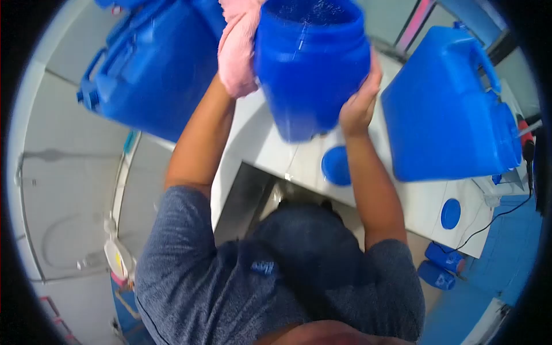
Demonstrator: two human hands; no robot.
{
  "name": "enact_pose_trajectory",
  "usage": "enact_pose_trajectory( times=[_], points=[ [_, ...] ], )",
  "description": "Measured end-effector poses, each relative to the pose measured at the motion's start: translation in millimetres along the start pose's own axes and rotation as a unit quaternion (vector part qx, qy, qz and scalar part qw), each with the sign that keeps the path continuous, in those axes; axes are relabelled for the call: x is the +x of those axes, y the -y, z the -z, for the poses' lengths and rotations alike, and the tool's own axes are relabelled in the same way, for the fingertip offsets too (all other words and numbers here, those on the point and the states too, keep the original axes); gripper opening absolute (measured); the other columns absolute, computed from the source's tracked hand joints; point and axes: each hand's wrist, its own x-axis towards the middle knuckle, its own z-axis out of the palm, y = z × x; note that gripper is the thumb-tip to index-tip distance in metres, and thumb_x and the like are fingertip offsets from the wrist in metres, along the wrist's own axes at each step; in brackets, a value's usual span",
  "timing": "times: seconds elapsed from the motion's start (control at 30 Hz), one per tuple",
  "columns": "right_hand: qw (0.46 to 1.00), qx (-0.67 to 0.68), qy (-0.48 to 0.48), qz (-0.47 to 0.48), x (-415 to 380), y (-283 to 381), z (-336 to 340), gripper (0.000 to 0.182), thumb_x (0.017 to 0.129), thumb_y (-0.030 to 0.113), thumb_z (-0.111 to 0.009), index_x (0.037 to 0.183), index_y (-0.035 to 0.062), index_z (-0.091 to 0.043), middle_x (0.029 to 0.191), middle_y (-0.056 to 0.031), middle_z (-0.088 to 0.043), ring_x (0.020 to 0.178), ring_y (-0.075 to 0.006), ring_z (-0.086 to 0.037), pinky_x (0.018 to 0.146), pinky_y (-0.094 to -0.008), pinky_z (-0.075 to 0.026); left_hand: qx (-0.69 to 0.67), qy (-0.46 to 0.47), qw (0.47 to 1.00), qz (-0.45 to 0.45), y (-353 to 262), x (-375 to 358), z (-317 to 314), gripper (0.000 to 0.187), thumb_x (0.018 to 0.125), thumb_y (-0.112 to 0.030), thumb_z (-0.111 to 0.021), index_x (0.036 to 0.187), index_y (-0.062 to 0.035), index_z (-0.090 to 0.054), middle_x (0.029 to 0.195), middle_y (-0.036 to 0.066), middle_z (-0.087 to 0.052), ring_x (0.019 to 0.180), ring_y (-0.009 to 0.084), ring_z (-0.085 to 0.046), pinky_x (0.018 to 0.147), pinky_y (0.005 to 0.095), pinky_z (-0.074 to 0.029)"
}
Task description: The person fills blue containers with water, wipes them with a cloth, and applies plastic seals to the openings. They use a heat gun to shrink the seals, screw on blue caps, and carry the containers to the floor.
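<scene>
A blue plastic drum (313, 75) with a wide open mouth is raised above the white counter, its mouth tilted toward the top of the view. Against its left side lies a crumpled pink cloth (238, 54), which hides the fingers of my left hand; my left forearm (204, 129) leads up to it. My right hand (361, 102) is curled around the drum's right side, the fingers partly behind it. Below the drum, a round blue lid (336, 165) rests on the counter beside my right forearm.
Large blue jerrycans (167, 69) stand at the left, and another jerrycan (448, 109) is close on the right. A second blue lid (451, 213) lies near the edge of the white counter (422, 201). A black cable (500, 214) hangs there, above blue containers (437, 275) lower down.
</scene>
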Motion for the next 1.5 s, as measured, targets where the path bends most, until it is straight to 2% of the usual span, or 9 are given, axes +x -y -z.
enact_pose_trajectory(
  times=[0.13, 0.33, 0.5, 0.57, 1.0, 1.07, 1.1, 1.23, 1.5],
  points=[
    [0.999, 0.026, -0.002, 0.034, -5.9, -12.1, -1.6, 0.079, 0.104, 0.057, -0.015, 0.149, -0.0070, -0.026, 0.149, -0.0210, -0.039, 0.138, -0.0285, -0.039, 0.116, -0.0388, -0.027, 0.065, -0.178, 0.980, -0.056, -23.2, -95.6, -45.1, 0.071, 0.084, -0.026, -0.065, 0.143, 0.0029, -0.039, 0.139, 0.023, -0.048, 0.132, 0.0376, -0.044, 0.112, 0.0387, -0.034],
    [0.994, 0.097, 0.058, 0.011, -1.9, 3.4, 6.0, 0.084, 0.101, 0.064, -0.023, 0.150, -0.0036, -0.024, 0.149, -0.0168, -0.040, 0.138, -0.0256, -0.037, 0.116, -0.0389, -0.026, -0.229, -0.349, 0.816, 0.401, -106.5, -111.7, -122.0, 0.052, 0.077, -0.030, -0.069, 0.117, 0.0005, -0.055, 0.109, 0.017, -0.059, 0.097, 0.0317, -0.056, 0.084, 0.0393, -0.046],
    [0.775, 0.626, 0.052, 0.060, -5.7, 0.4, -1.2, 0.087, 0.101, 0.065, -0.019, 0.152, -0.0041, -0.022, 0.153, -0.0183, -0.036, 0.142, -0.0271, -0.033, 0.118, -0.0387, -0.020, -0.185, -0.254, 0.900, 0.302, -73.2, -72.9, -71.1, 0.048, 0.076, -0.028, -0.067, 0.114, -0.0010, -0.058, 0.105, 0.017, -0.060, 0.094, 0.0310, -0.058, 0.081, 0.0400, -0.047],
    [0.970, 0.179, 0.075, -0.149, -2.5, 29.6, 33.1, 0.087, 0.101, 0.065, -0.015, 0.151, -0.0050, -0.025, 0.154, -0.0190, -0.035, 0.143, -0.0281, -0.033, 0.119, -0.0392, -0.019, -0.142, -0.195, 0.932, 0.272, -63.3, -71.5, -68.6, 0.047, 0.075, -0.028, -0.067, 0.113, -0.0017, -0.059, 0.103, 0.017, -0.061, 0.093, 0.0308, -0.059, 0.080, 0.0403, -0.048],
    [0.968, -0.018, 0.127, -0.217, -92.3, 24.2, 115.4, 0.081, 0.102, 0.064, -0.017, 0.141, -0.0031, -0.042, 0.148, -0.0209, -0.043, 0.136, -0.0332, -0.044, 0.115, -0.0454, -0.032, 0.211, 0.370, 0.899, 0.103, -139.9, -106.6, -95.3, 0.040, 0.071, -0.024, -0.063, 0.106, -0.0057, -0.067, 0.093, 0.016, -0.066, 0.085, 0.0290, -0.064, 0.072, 0.0423, -0.052],
    [0.979, -0.028, 0.009, -0.202, -104.7, 21.4, 120.1, 0.073, 0.104, 0.059, -0.022, 0.135, -0.0020, -0.047, 0.142, -0.0200, -0.049, 0.131, -0.0308, -0.048, 0.112, -0.0451, -0.035, 0.197, 0.330, 0.921, 0.072, -145.8, -86.6, -99.3, 0.039, 0.070, -0.023, -0.063, 0.105, -0.0064, -0.068, 0.092, 0.016, -0.066, 0.083, 0.0288, -0.065, 0.071, 0.0426, -0.052],
    [0.979, -0.028, 0.009, -0.199, -101.2, 24.6, 119.6, 0.073, 0.104, 0.059, -0.022, 0.135, -0.0020, -0.047, 0.142, -0.0200, -0.049, 0.131, -0.0308, -0.048, 0.112, -0.0451, -0.035, 0.154, 0.052, 0.982, -0.094, -96.3, -128.0, -130.3, 0.039, 0.094, -0.026, -0.049, 0.125, -0.0073, -0.062, 0.118, 0.017, -0.066, 0.110, 0.0261, -0.064, 0.094, 0.0396, -0.051],
    [0.980, -0.056, -0.070, -0.176, -69.9, 47.7, 107.0, 0.062, 0.107, 0.048, -0.025, 0.128, -0.0045, -0.050, 0.133, -0.0201, -0.054, 0.124, -0.0276, -0.053, 0.106, -0.0426, -0.042, 0.172, -0.063, 0.964, -0.191, -132.9, -54.9, -87.7, 0.036, 0.077, -0.018, -0.065, 0.111, -0.0066, -0.069, 0.115, 0.011, -0.066, 0.118, 0.0284, -0.057, 0.108, 0.0435, -0.038],
    [0.985, 0.130, 0.091, -0.067, -67.6, 33.9, 43.2, 0.057, 0.107, 0.036, -0.032, 0.149, -0.0026, -0.030, 0.153, -0.0200, -0.033, 0.142, -0.0331, -0.034, 0.117, -0.0402, -0.025, 0.182, 0.171, 0.948, -0.197, -229.5, -28.4, 27.2, 0.018, 0.081, -0.008, -0.063, 0.095, -0.0005, -0.072, 0.104, 0.013, -0.071, 0.106, 0.0294, -0.065, 0.099, 0.0436, -0.046]
  ],
)
